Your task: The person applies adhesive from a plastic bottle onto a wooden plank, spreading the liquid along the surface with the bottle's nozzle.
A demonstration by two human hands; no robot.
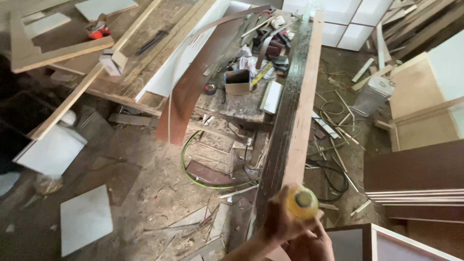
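Both hands meet at the near edge of the scene, low and slightly right of centre. The left hand [279, 220] is wrapped around a small yellow bottle [302, 203], and the right hand [311, 244] sits just below it, its fingers touching the bottle's underside; whether it grips the bottle too cannot be told, as the picture is blurred there. The bottle's dark round top faces the camera. It is held right over the near end of a long wooden plank [295, 111], which runs from the hands away to the far side, one face dark and wet-looking, the other bare and pale. Left of the plank stands a cluttered tabletop [232, 104] bearing a small cardboard box [238, 82] and a curved brown laminate strip [193, 87]. A green hose [189, 164] loops on the dusty floor [145, 193] beneath. Far right stands a metal can [372, 96]; near right lie stacked dark panels [415, 179].
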